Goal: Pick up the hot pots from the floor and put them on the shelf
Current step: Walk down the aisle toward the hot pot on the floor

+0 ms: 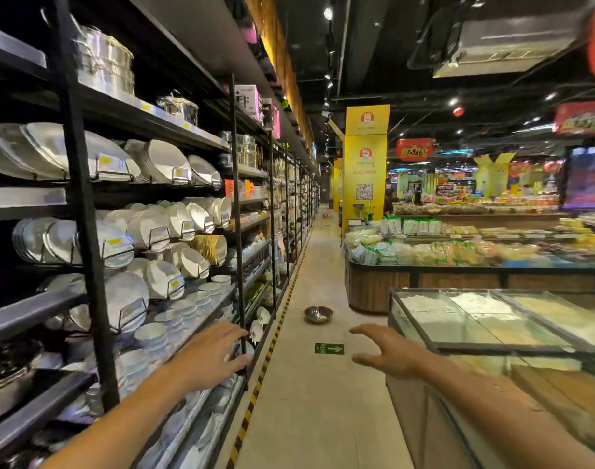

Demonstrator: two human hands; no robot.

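Observation:
A steel hot pot [318, 313] with two side handles sits on the tiled aisle floor, a few steps ahead of me and apart from both hands. My left hand [213, 358] is stretched forward with fingers spread, close to the black shelf [86, 211] on the left, holding nothing. My right hand [389, 353] reaches forward over the aisle, fingers apart and curved, also without anything in it. The shelf is packed with steel plates, white bowls and tall steel pots on its upper levels.
A glass-topped bin counter [492, 346] stands close on my right, with a wooden produce stand [390, 286] behind it. A yellow pillar [365, 170] rises further down. Yellow-black tape [265, 363] runs along the shelf base, and a green arrow sticker [329, 349] lies on the floor.

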